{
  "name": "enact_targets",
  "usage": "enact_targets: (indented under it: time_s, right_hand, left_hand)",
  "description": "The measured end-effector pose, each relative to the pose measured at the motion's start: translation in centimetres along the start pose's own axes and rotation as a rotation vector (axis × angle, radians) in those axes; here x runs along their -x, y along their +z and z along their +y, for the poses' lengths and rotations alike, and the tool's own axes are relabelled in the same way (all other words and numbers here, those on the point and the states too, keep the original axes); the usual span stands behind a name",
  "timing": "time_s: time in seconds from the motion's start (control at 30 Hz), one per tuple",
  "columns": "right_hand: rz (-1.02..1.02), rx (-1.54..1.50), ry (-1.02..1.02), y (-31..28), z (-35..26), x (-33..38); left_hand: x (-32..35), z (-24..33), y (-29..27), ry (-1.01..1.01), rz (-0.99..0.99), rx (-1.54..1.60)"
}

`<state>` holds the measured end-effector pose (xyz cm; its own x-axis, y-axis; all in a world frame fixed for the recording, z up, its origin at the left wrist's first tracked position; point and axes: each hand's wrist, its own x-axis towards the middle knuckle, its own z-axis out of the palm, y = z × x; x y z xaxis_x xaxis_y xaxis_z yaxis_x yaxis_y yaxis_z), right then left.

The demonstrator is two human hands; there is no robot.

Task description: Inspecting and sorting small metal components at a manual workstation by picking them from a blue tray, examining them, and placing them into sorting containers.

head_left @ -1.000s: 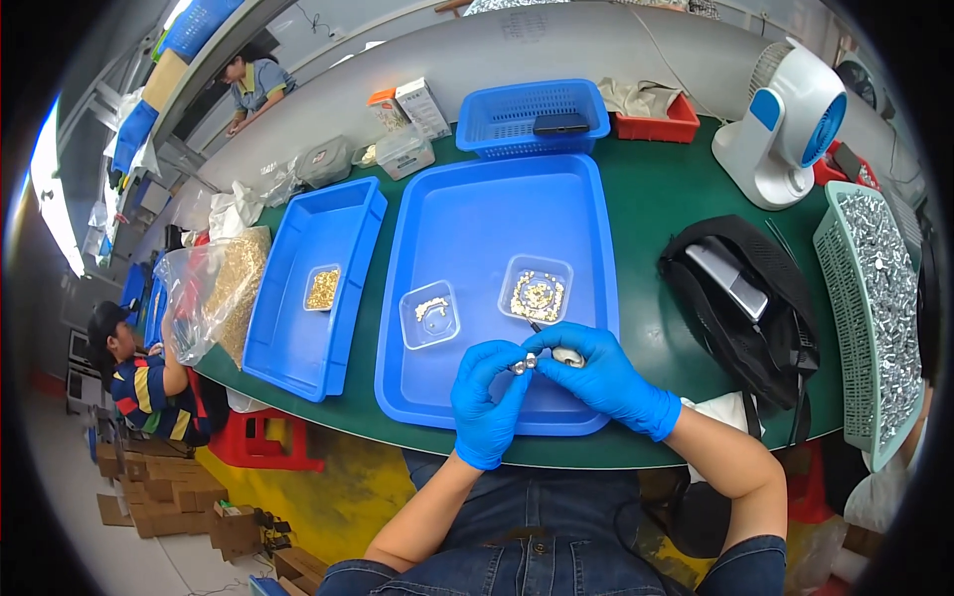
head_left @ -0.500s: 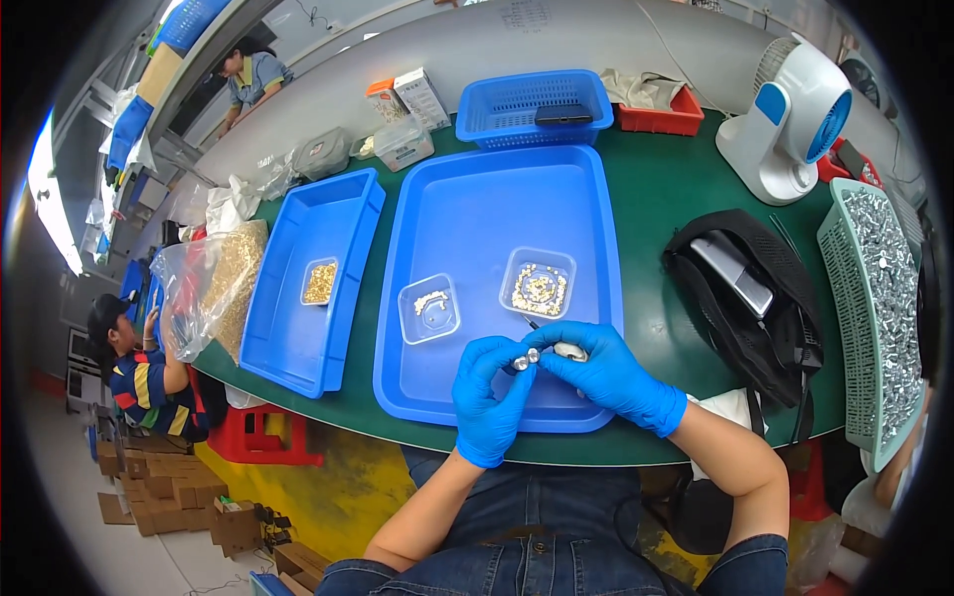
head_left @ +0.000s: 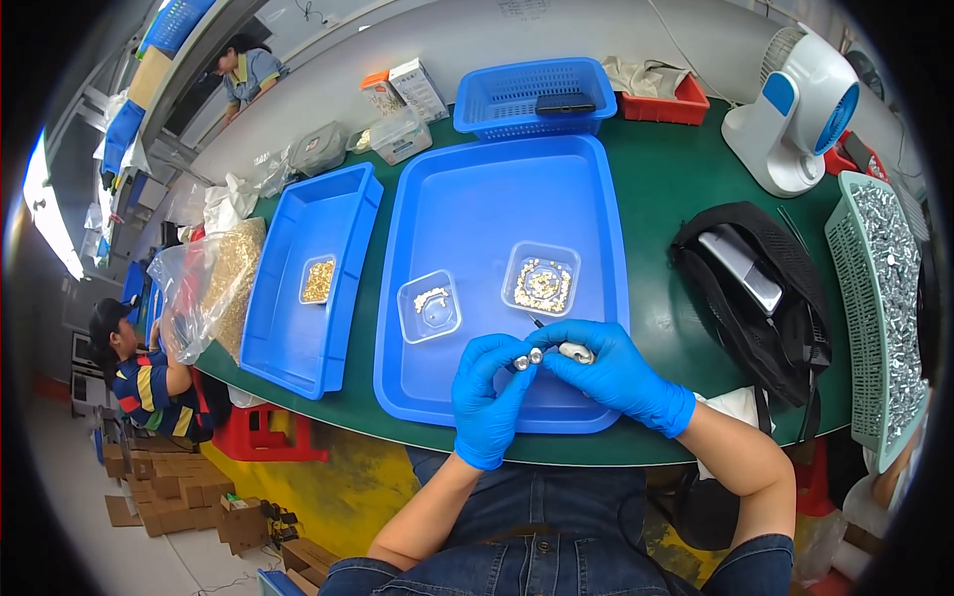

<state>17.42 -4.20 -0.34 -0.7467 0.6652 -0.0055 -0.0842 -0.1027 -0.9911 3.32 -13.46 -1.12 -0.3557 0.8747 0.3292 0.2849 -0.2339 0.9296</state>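
Observation:
Both hands wear blue gloves and meet over the near edge of a large blue tray (head_left: 507, 189). Between the thumb and fingers of my left hand (head_left: 487, 402) is a small round silver metal part (head_left: 521, 364). My right hand (head_left: 621, 377) pinches a second silver part (head_left: 536, 356) right beside it; whether the two touch I cannot tell. A white rounded object (head_left: 576, 353) is also tucked in the right hand, and a thin dark tip (head_left: 538, 322) sticks out above its fingers. Inside the tray are two clear tubs (head_left: 540, 248) (head_left: 405, 320) with small pale-gold pieces.
A narrower blue tray (head_left: 348, 258) on the left holds a tub of brass-coloured bits (head_left: 318, 282), beside a bag of similar bits (head_left: 234, 278). Right: a black bag (head_left: 745, 298), a white fan (head_left: 785, 129) and a green basket of metal parts (head_left: 884, 288). A blue basket (head_left: 532, 99) stands behind.
Both hands keep nearly the same pose around the silver parts. The view has shifted slightly. At far left, a seated person's raised hand has come down.

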Motion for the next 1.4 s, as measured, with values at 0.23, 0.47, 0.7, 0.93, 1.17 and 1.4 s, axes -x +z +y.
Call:
enact_targets:
  time_s: [0.23, 0.47, 0.7, 0.93, 1.17, 1.4]
  right_hand:
    - [0.001, -0.009, 0.014, 0.0, -0.4, 0.0]
    - [0.019, -0.034, 0.004, 0.1, -0.2, -0.1]
    - [0.003, 0.021, 0.149, -0.1, -2.2, 0.1]
    - [-0.101, 0.042, 0.056, 0.2, -1.0, 0.1]
    - [-0.051, 0.049, 0.096, 0.4, -1.3, 0.1]
    - [-0.003, 0.042, 0.147, 0.5, -1.7, 0.0]
  left_hand:
    - [-0.4, 0.1, -0.5, -0.136, -0.036, 0.161]
    - [-0.7, 0.1, -0.9, -0.251, -0.094, 0.289]
    - [-1.0, 0.5, -1.3, -0.3, -0.166, 0.263]
    - [0.4, 1.4, -3.4, -0.194, -0.1, -0.003]
    - [2.7, 2.5, -8.4, -0.121, 0.047, -0.461]
    - [4.3, 3.4, -9.9, -0.091, 0.049, -0.573]
